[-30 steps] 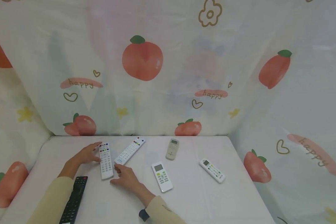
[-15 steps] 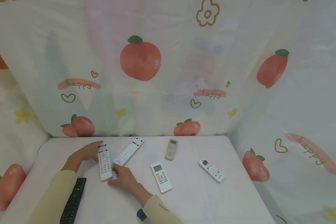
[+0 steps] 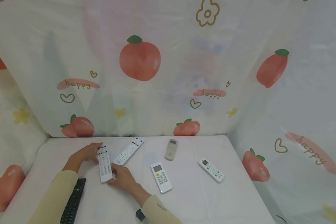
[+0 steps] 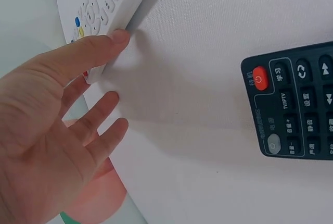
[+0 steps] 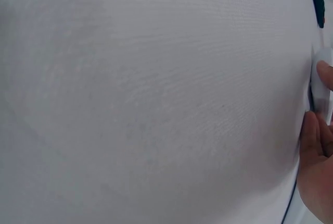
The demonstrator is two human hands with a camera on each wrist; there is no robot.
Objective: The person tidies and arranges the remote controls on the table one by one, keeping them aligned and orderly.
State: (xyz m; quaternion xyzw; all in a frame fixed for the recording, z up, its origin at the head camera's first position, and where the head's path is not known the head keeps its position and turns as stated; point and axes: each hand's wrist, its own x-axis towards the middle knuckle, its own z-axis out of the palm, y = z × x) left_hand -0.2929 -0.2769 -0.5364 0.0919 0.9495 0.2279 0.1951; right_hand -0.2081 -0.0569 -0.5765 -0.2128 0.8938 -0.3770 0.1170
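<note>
The white remote [image 3: 105, 164] is between the person's two hands, at the left part of the table [image 3: 190, 199], its buttons facing up and its row of coloured buttons toward the far end. The left hand [image 3: 87, 152] holds that far end: its thumb presses along the long left edge, and its index finger reaches round the end, partly hidden. The other fingers of that hand are spread apart, off the remote, as the left wrist view shows. The right hand [image 3: 124, 178] is at the near end, on the opposite side, its thumb at the bottom edge and its bent fingers by the lower right side, so the corner sits in its grip. In the right wrist view this hand is cut off by the frame edge, and only part of the remote shows beside the thumb. Whether the remote rests flat or is slightly raised I cannot tell.

Just right of it lies a slanting remote [image 3: 129, 151], also white with coloured buttons, its lower end near the right hand's fingers. A black remote [image 3: 74, 200] lies nearer the person, partly covered by the left sleeve [image 3: 54, 197]. Farther right are a broad remote [image 3: 161, 178] with a screen, a grey remote [image 3: 171, 150] behind it, and a narrow remote [image 3: 211, 170] well apart from both hands. A dark wristband [image 3: 140, 215] shows at the right sleeve [image 3: 159, 210].
</note>
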